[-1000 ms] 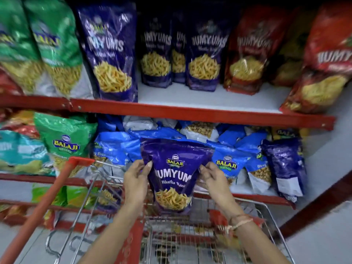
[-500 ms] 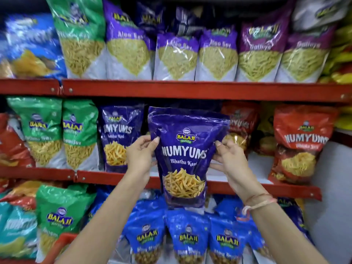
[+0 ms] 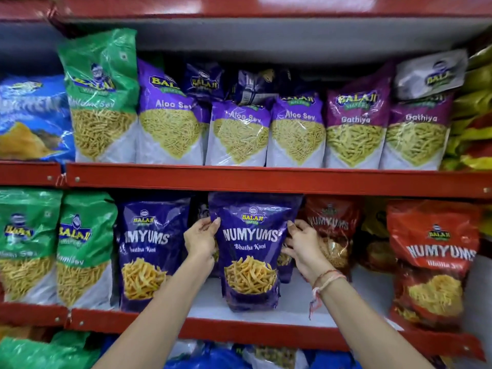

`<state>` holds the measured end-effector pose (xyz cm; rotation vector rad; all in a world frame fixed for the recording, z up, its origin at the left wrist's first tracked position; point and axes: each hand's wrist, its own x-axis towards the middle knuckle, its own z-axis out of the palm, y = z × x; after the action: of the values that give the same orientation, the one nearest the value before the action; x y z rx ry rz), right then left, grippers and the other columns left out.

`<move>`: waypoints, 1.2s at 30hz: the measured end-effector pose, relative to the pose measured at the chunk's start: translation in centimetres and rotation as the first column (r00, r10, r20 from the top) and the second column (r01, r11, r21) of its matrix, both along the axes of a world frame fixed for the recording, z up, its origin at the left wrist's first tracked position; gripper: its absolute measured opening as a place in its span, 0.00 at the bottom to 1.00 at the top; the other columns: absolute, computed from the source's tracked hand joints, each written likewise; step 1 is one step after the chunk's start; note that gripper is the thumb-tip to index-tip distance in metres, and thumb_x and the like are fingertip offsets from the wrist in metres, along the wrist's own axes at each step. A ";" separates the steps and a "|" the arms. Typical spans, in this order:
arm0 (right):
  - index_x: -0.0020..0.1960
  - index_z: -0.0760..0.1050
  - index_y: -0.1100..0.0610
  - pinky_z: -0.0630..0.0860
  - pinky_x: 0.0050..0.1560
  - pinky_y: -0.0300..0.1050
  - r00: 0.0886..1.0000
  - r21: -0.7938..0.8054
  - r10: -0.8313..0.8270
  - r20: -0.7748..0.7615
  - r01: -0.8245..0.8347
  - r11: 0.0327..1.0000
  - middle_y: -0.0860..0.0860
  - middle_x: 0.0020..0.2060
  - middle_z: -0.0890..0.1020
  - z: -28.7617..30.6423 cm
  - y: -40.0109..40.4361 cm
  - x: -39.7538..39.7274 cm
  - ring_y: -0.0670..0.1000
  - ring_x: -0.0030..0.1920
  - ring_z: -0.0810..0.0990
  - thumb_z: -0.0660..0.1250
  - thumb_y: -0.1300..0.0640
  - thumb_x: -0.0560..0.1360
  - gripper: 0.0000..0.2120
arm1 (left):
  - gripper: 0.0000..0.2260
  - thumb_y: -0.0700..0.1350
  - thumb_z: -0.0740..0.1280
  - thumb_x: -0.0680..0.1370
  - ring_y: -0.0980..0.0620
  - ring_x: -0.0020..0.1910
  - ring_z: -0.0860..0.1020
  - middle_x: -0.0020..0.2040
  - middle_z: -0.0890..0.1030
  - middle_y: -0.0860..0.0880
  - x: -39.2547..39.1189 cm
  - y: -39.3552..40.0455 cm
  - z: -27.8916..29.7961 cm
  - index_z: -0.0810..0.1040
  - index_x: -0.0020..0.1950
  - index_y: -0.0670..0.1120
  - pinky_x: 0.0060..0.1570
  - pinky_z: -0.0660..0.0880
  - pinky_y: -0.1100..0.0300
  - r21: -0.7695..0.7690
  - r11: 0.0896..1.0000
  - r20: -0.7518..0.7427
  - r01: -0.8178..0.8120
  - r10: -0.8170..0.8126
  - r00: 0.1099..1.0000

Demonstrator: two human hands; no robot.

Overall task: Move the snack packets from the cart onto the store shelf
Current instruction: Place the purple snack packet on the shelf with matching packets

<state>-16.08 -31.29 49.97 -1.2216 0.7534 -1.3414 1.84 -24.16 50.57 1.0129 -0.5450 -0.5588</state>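
A red metal store shelf (image 3: 266, 182) with white boards fills the view, 2 tiers clear and a 3rd tier cut off at the bottom edge.

On the upper tier stand 1 blue packet at the far left with blurred writing, 1 green Balaji packet (image 3: 99, 94), 3 purple-and-white "Aloo Sev" packets (image 3: 170, 115), and 2 magenta "Gathiya" packets (image 3: 355, 121), all marked "BALAJI". Darker purple packets lie behind the Aloo Sev row, and a white Balaji packet rests on top of the right Gathiya one.

On the middle tier stand 2 green Balaji packets (image 3: 82, 246) at the left, then a purple "NUMYUMS Bhatha Kani" packet (image 3: 149, 251). To the right are 2 red Numyums packets; the nearer one (image 3: 436, 262) reads "NUMYUMS".

The held snack packet (image 3: 250, 251) is purple, reads "BALAJI", "NUMYUMS", "Bhatha Kani", and stands upright on the middle tier between the purple and red ones, its base touching the white board. The left hand (image 3: 199, 241) grips its left edge, thumb on the front near the top. The right hand (image 3: 303, 243) clasps its right edge, fingers curled behind it. A thread band (image 3: 326, 282) circles the right wrist.
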 end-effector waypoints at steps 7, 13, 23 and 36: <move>0.51 0.68 0.53 0.72 0.22 0.39 0.996 0.077 -0.084 0.017 0.083 0.994 0.50 0.31 0.71 -0.8 -4.7 3.2 0.46 0.23 0.69 0.59 0.59 0.80 0.02 | 0.07 0.33 0.66 0.75 0.50 0.36 0.72 0.45 0.75 0.41 2.1 -5.2 -0.6 0.74 0.39 0.43 0.22 0.68 0.71 -0.044 0.996 -0.083 -0.076 0.073 0.994; 0.53 0.72 0.56 0.68 0.26 0.40 0.990 0.068 -0.117 -0.085 0.123 0.990 0.50 0.32 0.73 -2.7 -7.1 4.4 0.49 0.29 0.68 0.61 0.55 0.79 0.05 | 0.08 0.29 0.58 0.77 0.51 0.34 0.79 0.48 0.75 0.36 3.8 -7.5 -1.8 0.73 0.41 0.38 0.32 0.76 0.73 -0.067 0.993 -0.067 -0.092 0.088 0.994; 0.65 0.73 0.51 0.76 0.60 0.59 0.988 0.158 0.046 -0.148 -0.022 0.987 0.53 0.63 0.79 -6.4 -5.9 3.9 0.58 0.61 0.78 0.57 0.35 0.75 0.26 | 0.23 0.62 0.57 0.76 0.44 0.59 0.77 0.59 0.80 0.44 2.9 -4.7 -5.9 0.77 0.60 0.48 0.64 0.71 0.46 0.115 0.992 0.099 0.059 -0.070 0.993; 0.65 0.72 0.42 0.67 0.69 0.61 0.961 0.192 0.167 -0.220 -0.125 0.973 0.48 0.66 0.77 -9.8 -2.3 3.6 0.61 0.68 0.73 0.48 0.23 0.64 0.39 | 0.35 0.68 0.38 0.73 0.41 0.71 0.66 0.73 0.68 0.43 1.5 -0.8 -8.6 0.60 0.74 0.55 0.71 0.55 0.42 0.362 0.906 0.197 0.221 -0.306 0.931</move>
<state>-12.46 -33.60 40.21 -1.2803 0.9095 -0.9977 3.37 -24.99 41.94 1.3546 -0.8412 -0.7913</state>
